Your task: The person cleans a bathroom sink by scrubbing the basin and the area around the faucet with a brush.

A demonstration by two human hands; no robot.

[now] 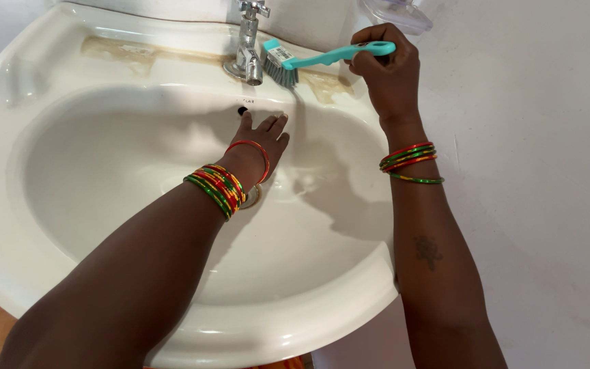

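My right hand [389, 72] grips the handle of a turquoise scrubbing brush [308, 60]. Its grey bristles rest on the stained back ledge of a cream washbasin [49, 89], just right of the chrome tap [247, 44]. My left hand [257, 147] reaches into the bowl, fingers spread flat on the back wall below the overflow hole [242, 110]. It holds nothing. Red, green and gold bangles circle both wrists.
Brown stains run along the ledge on both sides of the tap. The drain [250, 197] lies partly hidden under my left wrist. A white wall [534, 171] stands to the right. A clear plastic holder [401, 12] hangs at the top.
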